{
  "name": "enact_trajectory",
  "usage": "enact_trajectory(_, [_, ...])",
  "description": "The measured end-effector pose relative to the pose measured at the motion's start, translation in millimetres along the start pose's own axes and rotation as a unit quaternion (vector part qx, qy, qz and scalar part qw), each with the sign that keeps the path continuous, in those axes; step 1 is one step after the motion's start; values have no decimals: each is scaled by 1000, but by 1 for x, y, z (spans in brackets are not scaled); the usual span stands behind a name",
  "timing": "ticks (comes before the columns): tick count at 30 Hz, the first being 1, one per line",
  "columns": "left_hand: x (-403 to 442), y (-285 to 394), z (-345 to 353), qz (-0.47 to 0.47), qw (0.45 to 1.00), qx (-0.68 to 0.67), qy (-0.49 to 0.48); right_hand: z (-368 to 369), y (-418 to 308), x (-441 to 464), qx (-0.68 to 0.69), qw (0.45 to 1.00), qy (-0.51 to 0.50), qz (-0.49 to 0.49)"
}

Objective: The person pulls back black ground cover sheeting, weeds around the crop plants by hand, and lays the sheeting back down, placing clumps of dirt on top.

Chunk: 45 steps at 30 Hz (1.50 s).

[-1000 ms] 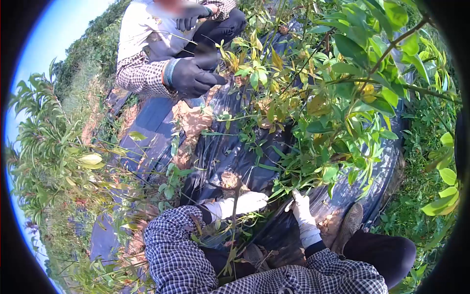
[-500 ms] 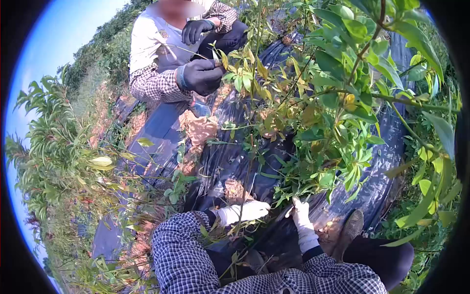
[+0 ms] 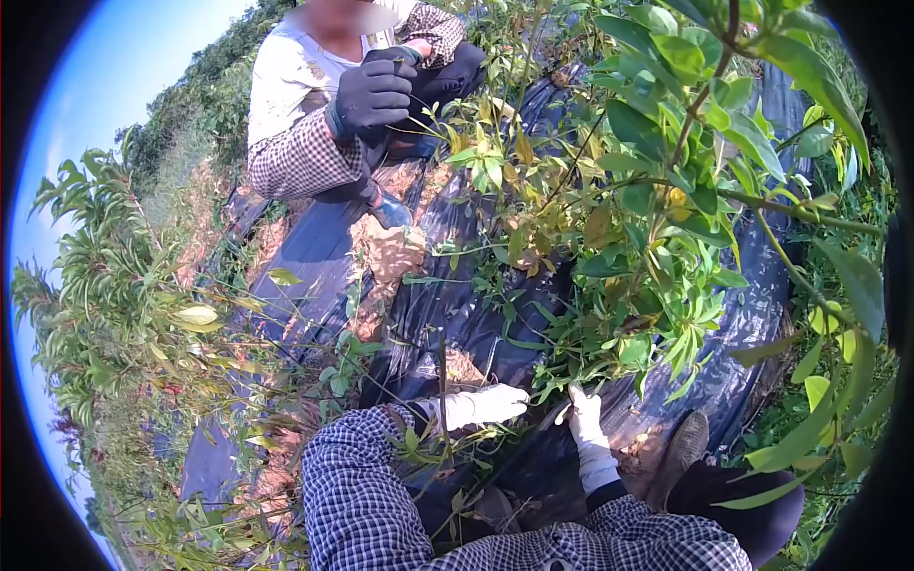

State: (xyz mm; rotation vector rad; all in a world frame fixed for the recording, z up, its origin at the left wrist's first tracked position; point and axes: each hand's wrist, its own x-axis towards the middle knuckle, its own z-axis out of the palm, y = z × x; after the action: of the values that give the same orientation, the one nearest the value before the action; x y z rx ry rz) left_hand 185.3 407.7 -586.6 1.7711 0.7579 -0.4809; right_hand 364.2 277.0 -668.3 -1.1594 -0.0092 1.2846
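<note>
My left hand [image 3: 481, 406], in a white glove, reaches in from the left with its fingers pressed together beside the low green plant [image 3: 571, 360]. Anything between the fingertips is too small to make out. My right hand [image 3: 585, 419], also white-gloved, is at the plant's lower leaves, one finger along them and the thumb off to the left. Its fingers look closed, but leaves hide what they may grip. A gap of dark plastic sheeting [image 3: 543, 447] lies between my hands. A thin upright stem [image 3: 443, 381] crosses in front of my left wrist.
A co-worker squats opposite; their dark-gloved hand [image 3: 371, 98] is raised near thin stems. A leafy branch [image 3: 705, 95] hangs close on the right. Black plastic sheeting [image 3: 428, 319] covers the ground, with bare soil [image 3: 388, 249] showing through. My shoe [image 3: 687, 443] is right of my right hand.
The co-worker's gloved hand has moved up and left, away from the yellowish leaves. My left hand has shifted slightly right and up; my right hand stays almost in place.
</note>
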Motion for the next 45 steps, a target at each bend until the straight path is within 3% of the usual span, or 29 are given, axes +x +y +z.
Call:
enact_trajectory(5, [0, 1, 4, 29, 999, 26, 8, 0, -5, -4, 3, 1000, -10, 7])
enact_trajectory(8, [-1, 8, 2, 0, 999, 35, 21, 2, -8, -6, -8, 1000, -14, 7])
enact_trajectory(9, [5, -3, 2, 61, 993, 88, 38, 2, -8, -7, -9, 1000, -17, 6])
enact_trajectory(12, [-3, 22, -8, -63, 997, -43, 11, 1, -5, -4, -2, 1000, -19, -8])
enact_trajectory(13, [-5, 24, -7, -41, 997, -48, 44, 1, -5, -4, 5, 1000, -16, -10])
enact_trajectory(16, [-8, 36, -10, -85, 994, -5, 64, 0, -3, -4, 11, 1000, -7, -9])
enact_trajectory(18, [10, 6, -3, -8, 964, 218, 151, -1, -2, -1, -4, 1000, -5, -4])
enact_trajectory(26, [20, -2, 3, -25, 953, 279, 118, -2, 0, 5, 30, 1000, 3, -5])
enact_trajectory(27, [22, -6, 7, 16, 946, 294, 138, -2, -1, 4, 31, 999, 2, -6])
enact_trajectory(30, [27, 10, 9, 24, 925, 376, 60, -13, 15, 15, 27, 1000, 10, -10])
enact_trajectory(35, [25, 15, 20, 195, 852, 484, 45, -20, 17, 14, 15, 1000, 1, 10])
enact_trajectory(41, [26, 15, 23, 168, 823, 525, 133, -15, 10, 13, 38, 999, -3, 11])
enact_trajectory(45, [45, -4, 27, 141, 825, 538, 102, -14, 13, 15, 37, 999, -11, 9])
